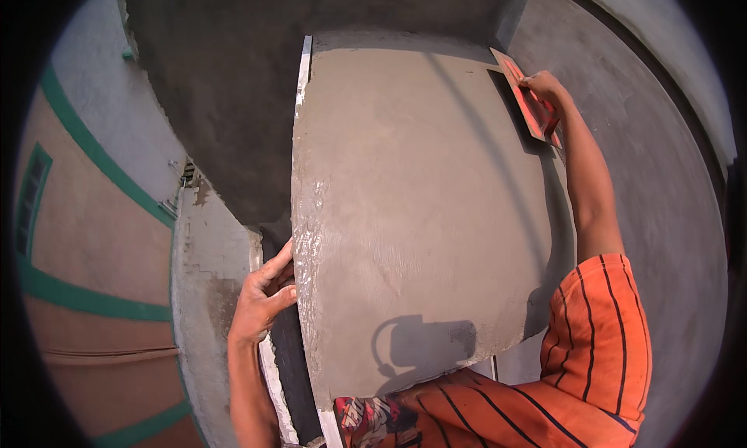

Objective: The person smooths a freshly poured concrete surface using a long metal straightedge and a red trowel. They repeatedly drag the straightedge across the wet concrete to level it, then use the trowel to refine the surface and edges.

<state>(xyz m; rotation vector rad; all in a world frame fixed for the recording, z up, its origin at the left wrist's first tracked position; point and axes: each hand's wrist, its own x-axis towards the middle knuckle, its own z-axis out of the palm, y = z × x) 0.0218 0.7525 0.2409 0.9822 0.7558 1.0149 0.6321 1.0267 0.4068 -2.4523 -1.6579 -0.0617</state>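
Plaster (420, 175), grey and smooth over most of its face, covers the broad panel in front of us, with a rougher, wet-shining band down its left side. Our right hand (547, 90) is closed around the red handle of a flat float (531, 115), which sits tilted at the panel's upper right edge, near the adjoining grey wall (654, 144). A dark shadow runs along the float's left side; we cannot tell whether its face touches the plaster. Our left hand (261, 298) is at the panel's left edge, low down, thumb and forefinger apart with their tips against the edge; we cannot tell whether they pinch anything there. A thin pale strip (304, 66) shows along that edge higher up. Our orange, black-striped sleeve (599, 323) covers the upper right arm. Below the panel's middle falls a head-shaped shadow (432, 343). Beyond, at far left, stands a building (93, 207) with green bands.
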